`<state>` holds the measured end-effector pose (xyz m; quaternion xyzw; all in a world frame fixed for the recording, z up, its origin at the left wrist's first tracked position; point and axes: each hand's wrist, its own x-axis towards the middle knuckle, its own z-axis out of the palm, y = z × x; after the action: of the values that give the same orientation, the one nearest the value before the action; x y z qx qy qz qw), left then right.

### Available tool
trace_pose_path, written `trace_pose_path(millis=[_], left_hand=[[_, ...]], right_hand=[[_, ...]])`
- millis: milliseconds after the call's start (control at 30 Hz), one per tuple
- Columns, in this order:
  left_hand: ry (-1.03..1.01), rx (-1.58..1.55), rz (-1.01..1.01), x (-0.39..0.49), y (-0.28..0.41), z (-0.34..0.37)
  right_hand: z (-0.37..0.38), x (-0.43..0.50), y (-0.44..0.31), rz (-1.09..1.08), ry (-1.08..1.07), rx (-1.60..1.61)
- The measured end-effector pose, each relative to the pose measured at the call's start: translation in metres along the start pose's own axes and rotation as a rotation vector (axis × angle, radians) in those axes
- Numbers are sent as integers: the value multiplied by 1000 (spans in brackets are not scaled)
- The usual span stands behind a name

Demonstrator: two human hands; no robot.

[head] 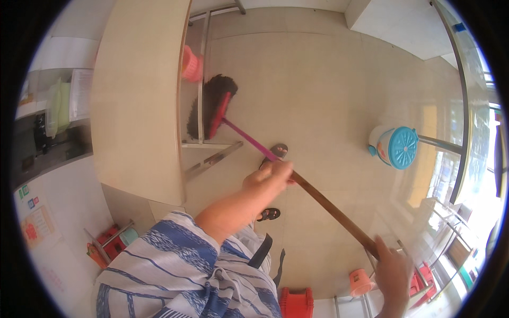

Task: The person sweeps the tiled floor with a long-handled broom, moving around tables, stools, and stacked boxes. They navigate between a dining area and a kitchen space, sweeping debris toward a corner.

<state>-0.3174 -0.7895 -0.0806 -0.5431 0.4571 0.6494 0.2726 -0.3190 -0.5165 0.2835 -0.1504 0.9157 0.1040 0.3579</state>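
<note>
A long-handled push broom [248,138] slants across my view, with a pink lower shaft, a brown upper shaft and a red head. Its wide dark bristles [212,101] rest on the tiled floor, partly behind a metal leg of the table at left. My left hand [272,175] is closed around the shaft near where pink meets brown. Toward the lower right, my right hand [391,266] grips the top end of the handle and is slightly blurred. Both my sandalled feet [274,185] show beneath my left arm.
A pale tabletop [139,99] on metal legs [204,75] borders the left side. Under it sits a pink perforated basket [191,65]. A lidded bucket [403,148] with a blue top stands at right. Red stool [296,303] and pink bin [361,282] are near the bottom.
</note>
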Motion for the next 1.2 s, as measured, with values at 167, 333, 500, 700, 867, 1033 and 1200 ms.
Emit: trace_pose_path(millis=[167, 333, 500, 700, 867, 1033, 1200], left_hand=[[-331, 5, -176, -69, -3, 87], [-294, -79, -112, -73, 20, 99], [-98, -157, -59, -21, 41, 39], [110, -447, -59, 40, 52, -60], [55, -491, -25, 42, 25, -35], [-101, -235, -156, -22, -21, 69], [-342, 137, -282, -97, -59, 140]], right_hand=[[-31, -67, 56, 270, -23, -108], [-50, -46, 84, 210, 132, -146], [-57, 33, 57, 3, 201, -148], [-19, 98, -26, -121, -5, -93], [-21, 58, -19, -5, -30, 13], [-44, -45, 24, 336, 2, 54], [-35, -158, 35, 609, -252, -92]])
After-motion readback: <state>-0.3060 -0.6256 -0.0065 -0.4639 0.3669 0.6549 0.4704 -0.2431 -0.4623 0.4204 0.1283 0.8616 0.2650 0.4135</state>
